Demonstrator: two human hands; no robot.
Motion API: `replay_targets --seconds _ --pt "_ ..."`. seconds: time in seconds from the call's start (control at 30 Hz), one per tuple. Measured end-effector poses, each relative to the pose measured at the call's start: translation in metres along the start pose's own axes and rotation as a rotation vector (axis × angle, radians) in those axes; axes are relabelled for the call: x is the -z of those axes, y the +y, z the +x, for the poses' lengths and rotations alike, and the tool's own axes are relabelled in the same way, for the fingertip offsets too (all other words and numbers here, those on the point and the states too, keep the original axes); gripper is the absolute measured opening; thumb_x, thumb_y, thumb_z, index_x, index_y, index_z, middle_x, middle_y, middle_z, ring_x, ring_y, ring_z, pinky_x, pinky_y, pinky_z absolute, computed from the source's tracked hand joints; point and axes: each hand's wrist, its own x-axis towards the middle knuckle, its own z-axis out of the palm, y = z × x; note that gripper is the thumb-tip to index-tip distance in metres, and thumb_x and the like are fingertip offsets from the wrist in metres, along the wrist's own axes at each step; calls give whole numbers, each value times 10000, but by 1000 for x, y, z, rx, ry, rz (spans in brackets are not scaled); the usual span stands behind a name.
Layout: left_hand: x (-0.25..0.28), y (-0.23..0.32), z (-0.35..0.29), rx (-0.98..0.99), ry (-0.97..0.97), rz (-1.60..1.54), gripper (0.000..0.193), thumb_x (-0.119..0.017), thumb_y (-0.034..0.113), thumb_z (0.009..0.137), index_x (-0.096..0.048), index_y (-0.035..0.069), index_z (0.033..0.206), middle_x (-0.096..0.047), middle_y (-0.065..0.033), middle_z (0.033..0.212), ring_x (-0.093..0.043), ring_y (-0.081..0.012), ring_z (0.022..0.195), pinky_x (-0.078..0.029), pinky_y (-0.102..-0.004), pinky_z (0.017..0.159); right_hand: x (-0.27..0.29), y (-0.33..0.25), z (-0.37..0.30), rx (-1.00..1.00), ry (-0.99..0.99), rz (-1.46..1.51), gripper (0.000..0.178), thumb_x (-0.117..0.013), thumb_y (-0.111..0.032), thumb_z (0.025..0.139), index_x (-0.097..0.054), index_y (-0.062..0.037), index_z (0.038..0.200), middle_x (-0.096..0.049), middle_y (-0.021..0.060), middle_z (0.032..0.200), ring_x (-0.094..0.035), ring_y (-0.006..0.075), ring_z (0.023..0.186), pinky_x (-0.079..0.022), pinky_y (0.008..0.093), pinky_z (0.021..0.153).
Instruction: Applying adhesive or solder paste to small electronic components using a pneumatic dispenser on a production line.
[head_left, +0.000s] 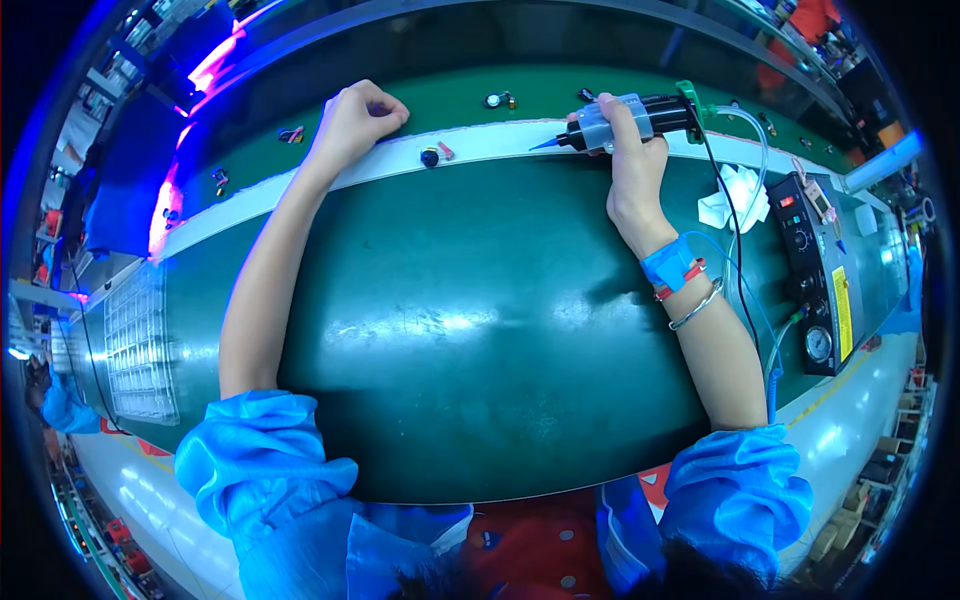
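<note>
My right hand [635, 165] is wrapped round a dispensing syringe [620, 122] with a dark plunger end, a clear barrel and a thin blue needle tip pointing left. A green cap at its rear joins a clear hose. Left of it, my left hand [355, 125] is over the far white rail [390, 153], with thumb and forefinger pinched together; whatever they hold, if anything, is hidden. Between the hands, a small round black part [430, 157] with a short red piece rests on the rail. Just beyond lies a small round silver part with wires [493, 101] on the green belt [450, 88].
Several more small wired parts [292, 134] lie along the belt. At right stand a black dispenser box [815, 270] with a gauge and a crumpled white tissue [735, 198]. A clear plastic tray [140, 340] is at left. The hose and cables run beside my right forearm.
</note>
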Motion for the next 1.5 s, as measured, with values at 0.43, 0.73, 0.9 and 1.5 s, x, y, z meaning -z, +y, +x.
replay_targets --seconds 0.43,0.73,0.9,1.5 --pt "14 47 -12 -250 -432 -131 228 -601 122 705 -619 41 917 -547 -66 907 -500 -159 807 -391 -267 725 5 1 1 -14 27 4 260 -586 -260 743 -533 -42 875 -630 98 758 -580 126 691 -397 236 559" --pt "3 37 -24 -15 -136 -55 244 -597 83 704 -586 -11 929 -559 -64 759 -521 -132 684 -428 -246 666 5 2 3 -34 39 -2 274 -592 -287 731 -533 -55 865 -630 96 765 -582 125 705 -397 231 570" --pt "3 4 -9 157 28 54 275 -622 116 707 -572 6 954 -532 -45 726 -482 -100 611 -422 -240 593 3 -2 1 -26 9 20 259 -591 -279 734 -532 -60 859 -629 95 764 -581 124 693 -396 229 566" --pt "-1 59 2 -143 -558 -202 168 -537 193 794 -566 29 807 -551 -67 821 -513 -153 779 -386 -268 736 3 0 1 -22 52 18 222 -585 -258 744 -529 -64 834 -626 78 735 -571 111 657 -390 232 542"
